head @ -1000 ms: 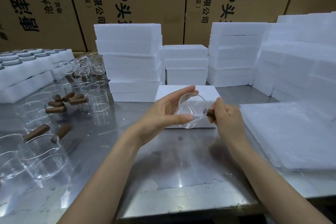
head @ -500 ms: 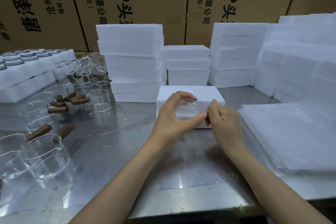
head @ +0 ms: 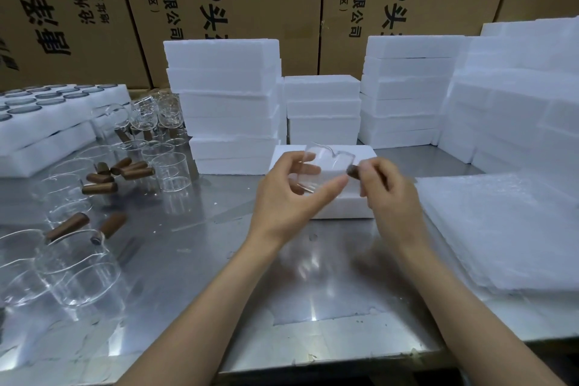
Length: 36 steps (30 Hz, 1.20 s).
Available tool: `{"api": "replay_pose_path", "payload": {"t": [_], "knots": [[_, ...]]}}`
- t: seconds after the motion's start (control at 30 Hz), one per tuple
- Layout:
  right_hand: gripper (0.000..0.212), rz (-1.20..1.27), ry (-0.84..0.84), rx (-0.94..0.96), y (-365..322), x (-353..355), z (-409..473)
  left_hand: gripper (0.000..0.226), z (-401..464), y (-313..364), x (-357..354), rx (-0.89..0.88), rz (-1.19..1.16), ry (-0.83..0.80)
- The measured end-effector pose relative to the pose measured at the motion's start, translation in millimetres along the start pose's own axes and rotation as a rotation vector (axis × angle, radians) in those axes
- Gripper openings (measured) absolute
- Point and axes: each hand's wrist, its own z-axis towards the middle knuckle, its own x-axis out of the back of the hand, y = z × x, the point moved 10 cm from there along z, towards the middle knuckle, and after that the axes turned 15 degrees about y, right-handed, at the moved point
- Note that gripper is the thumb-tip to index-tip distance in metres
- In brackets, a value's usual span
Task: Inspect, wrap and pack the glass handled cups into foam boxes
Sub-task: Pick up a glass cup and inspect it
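Note:
I hold one clear glass cup [head: 326, 166] with a brown wooden handle [head: 353, 171] above the steel table, in front of a white foam box [head: 344, 207]. My left hand [head: 291, 194] cups the glass body between thumb and fingers. My right hand [head: 385, 185] grips the wooden handle, its fingers curled round it. The cup is upright, its wavy rim towards the top. It is blurred by motion.
Many loose glass cups with brown handles [head: 103, 178] crowd the left of the steel table [head: 219, 260]. Foam trays with round holes [head: 40, 116] lie far left. Stacks of foam boxes [head: 225, 103] stand behind. A pile of white foam wrap sheets [head: 507, 229] lies right.
The cup has turned in my hands, from showing its round base or mouth to standing upright. Both hands have stayed in front of the foam box, the handle now clear of my left thumb.

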Motion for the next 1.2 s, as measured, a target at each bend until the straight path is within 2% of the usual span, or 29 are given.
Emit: {"api": "replay_pose_path", "payload": {"t": [0.07, 0.17, 0.27, 0.37, 0.5, 0.57, 0.63, 0.7, 0.8, 0.97, 1.1, 1.2], "knots": [[0.017, -0.057, -0.091, 0.124, -9, -10, -7, 0.060, 2, -9, 6, 0.100, -0.020, 0.063], [0.019, -0.155, -0.158, 0.179, -7, -19, -12, 0.062, 1, -15, 10, 0.152, 0.020, 0.074], [0.024, -0.118, -0.129, 0.140, -5, -16, -11, 0.055, 1, -2, 12, -0.003, 0.147, 0.073], [0.030, 0.004, -0.106, 0.031, -2, -11, -6, 0.040, 1, 13, 16, -0.092, 0.133, 0.118], [0.031, 0.106, -0.105, -0.059, -1, -12, -5, 0.055, -2, 31, 20, -0.201, -0.022, 0.122], [0.030, 0.117, -0.153, -0.050, -5, -17, -9, 0.059, -9, 44, 13, -0.326, -0.016, 0.073], [0.032, 0.109, -0.198, -0.036, -8, -22, -13, 0.058, -13, 46, 8, -0.369, 0.014, 0.067], [0.036, 0.102, -0.217, -0.018, -9, -23, -15, 0.048, -11, 41, 11, -0.314, -0.019, 0.105], [0.031, 0.093, -0.220, -0.026, -8, -23, -15, 0.034, -5, 32, 15, -0.181, -0.144, 0.113], [0.036, 0.118, -0.211, -0.132, 0, -22, -13, 0.010, 1, 27, 19, -0.039, -0.300, 0.104], [0.038, 0.215, -0.237, -0.263, 6, -22, -13, 0.021, 5, 29, 13, -0.002, -0.319, -0.002], [0.051, 0.320, -0.277, -0.387, 12, -25, -15, 0.030, 7, 27, 9, 0.026, -0.328, -0.146]]}}
